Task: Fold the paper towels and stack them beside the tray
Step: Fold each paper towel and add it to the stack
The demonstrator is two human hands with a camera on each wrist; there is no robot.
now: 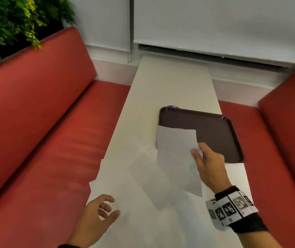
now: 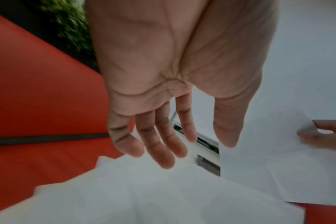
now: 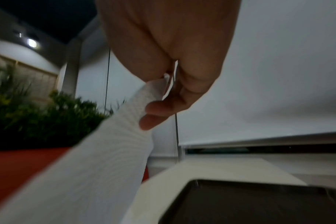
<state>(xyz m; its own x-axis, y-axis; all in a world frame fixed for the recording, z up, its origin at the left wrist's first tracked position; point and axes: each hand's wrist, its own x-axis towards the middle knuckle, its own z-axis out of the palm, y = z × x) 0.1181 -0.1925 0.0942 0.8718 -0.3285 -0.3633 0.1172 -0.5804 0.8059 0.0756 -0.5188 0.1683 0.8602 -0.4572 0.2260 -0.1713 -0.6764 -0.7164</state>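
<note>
The right hand (image 1: 208,165) pinches one edge of a white paper towel (image 1: 177,158) and holds it up off the table (image 1: 171,83). The towel hangs over the near left corner of the dark tray (image 1: 214,129), hiding that corner, and its lower end trails down toward the person. In the right wrist view the fingers (image 3: 157,109) curl against the textured sheet (image 3: 98,166), with the thumb side behind it, so the grip is a firm pinch on the towel's edge.

The left hand (image 1: 96,215) hovers near the table's near left edge, well apart from the tray, its fingers loosely spread and holding nothing. Under it, more paper towels (image 2: 144,194) lie loose and overlapping on the table; their edges blur into the pale top, so I cannot tell how many there are. One corner pokes out past the table's left edge.

The tray sits on the table's right side, slightly skewed. A small blue thing (image 1: 173,106) peeks out at the tray's far left corner. Red benches (image 1: 44,131) run along both sides of the table.
</note>
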